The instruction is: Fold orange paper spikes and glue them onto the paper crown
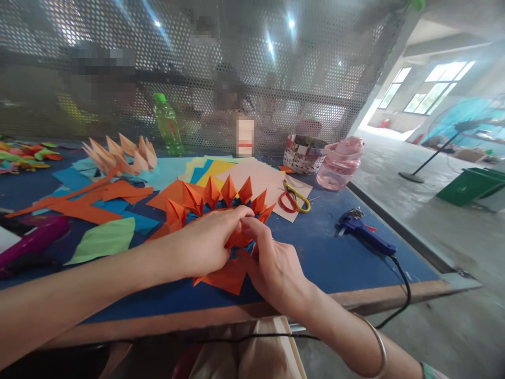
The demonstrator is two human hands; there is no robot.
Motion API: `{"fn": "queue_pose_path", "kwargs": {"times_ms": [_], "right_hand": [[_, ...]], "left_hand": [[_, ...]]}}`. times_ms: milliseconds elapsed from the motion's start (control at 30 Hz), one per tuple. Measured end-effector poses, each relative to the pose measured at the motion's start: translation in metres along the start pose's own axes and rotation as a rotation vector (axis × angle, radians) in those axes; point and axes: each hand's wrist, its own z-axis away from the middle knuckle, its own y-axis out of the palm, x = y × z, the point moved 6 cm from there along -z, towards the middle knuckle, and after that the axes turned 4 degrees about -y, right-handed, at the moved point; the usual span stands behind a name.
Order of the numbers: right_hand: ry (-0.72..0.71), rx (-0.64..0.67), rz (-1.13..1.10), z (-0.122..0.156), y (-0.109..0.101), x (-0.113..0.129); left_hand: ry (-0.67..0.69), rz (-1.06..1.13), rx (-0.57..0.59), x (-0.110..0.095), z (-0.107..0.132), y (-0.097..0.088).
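Room: a concrete floor [414,237] ran along the right of the frame, with a green bin [471,184] and a standing fan [465,126] beneath bright windows at upper right.
Screen: a perforated metal screen [276,63] filled the top of the frame.
Table: a blue table [335,252] with a wooden edge spanned the middle of the frame.
Table items: coloured paper sheets [244,176] lay at centre, a glue gun [365,234] at right, scissors [294,197] on the paper's lower right corner, and a green bottle [168,123] at the far edge.
Orange paper ring [221,202]: it sat at lower centre on the table, its folded points upright.
Left hand [205,242]: it was closed, fingers curled over the ring's lower edge.
Right hand [276,268]: it was closed on the ring, just beside the left hand's fingertips.
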Motion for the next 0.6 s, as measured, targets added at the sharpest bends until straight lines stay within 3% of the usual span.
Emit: {"fn": "queue_pose_path", "kwargs": {"times_ms": [333, 600], "right_hand": [[0.034, 0.128, -0.01, -0.006, 0.0, -0.001], [0.022, 0.149, -0.007, -0.011, 0.003, -0.001]], "left_hand": [[-0.064, 0.011, 0.062, 0.001, -0.003, -0.003], [-0.061, 0.067, 0.077, 0.002, -0.002, -0.001]]}}
